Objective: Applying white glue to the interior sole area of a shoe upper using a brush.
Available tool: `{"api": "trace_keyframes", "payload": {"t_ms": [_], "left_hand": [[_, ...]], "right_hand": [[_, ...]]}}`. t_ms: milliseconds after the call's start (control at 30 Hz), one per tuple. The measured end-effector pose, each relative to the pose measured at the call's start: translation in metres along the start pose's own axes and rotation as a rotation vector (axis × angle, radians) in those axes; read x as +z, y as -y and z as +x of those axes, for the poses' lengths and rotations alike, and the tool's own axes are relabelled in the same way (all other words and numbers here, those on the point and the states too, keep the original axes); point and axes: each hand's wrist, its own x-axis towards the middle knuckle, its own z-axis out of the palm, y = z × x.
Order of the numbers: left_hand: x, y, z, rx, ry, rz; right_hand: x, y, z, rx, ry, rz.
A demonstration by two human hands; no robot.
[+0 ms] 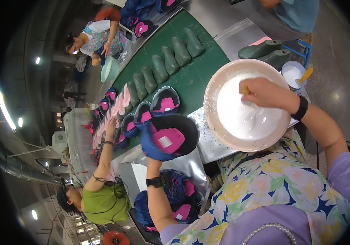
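Observation:
My left hand (154, 163) grips a dark blue shoe upper (169, 141), its underside turned up to show a pink middle with a white label and a black border. Over a wide pale pink basin (211, 96), my right hand (260, 94) is closed round a yellow-handled tool (245, 89). Its working end is hidden under the hand. White liquid (238, 118) lies in the basin. Just beyond the held upper, another blue upper (166, 101) lies on the green conveyor belt (191, 85).
Several dark green shoe lasts (171, 60) line the belt. More lasts (260, 49) and a small white bucket (292, 73) with a yellow brush (305, 75) stand at right. Blue uppers (179, 192) are piled near my left forearm. A person in green (105, 200) reaches across the belt.

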Motion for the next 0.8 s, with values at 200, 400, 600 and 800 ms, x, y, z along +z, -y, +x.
{"api": "trace_keyframes", "payload": {"t_ms": [200, 400, 600, 800], "left_hand": [[0.006, -0.015, 0.027, 0.115, -0.03, 0.058], [0.037, -0.045, 0.05, 0.239, -0.054, 0.077], [0.062, -0.055, 0.064, 0.248, -0.154, 0.107], [0.098, -0.061, 0.073, 0.239, -0.249, 0.123]], "right_hand": [[-0.033, 0.02, 0.032, -0.131, -0.227, 0.371], [-0.043, 0.035, 0.043, -0.299, -0.258, 0.494], [-0.037, 0.024, 0.027, -0.122, -0.332, 0.286], [0.0, 0.019, 0.022, 0.11, -0.548, 0.459]]}}
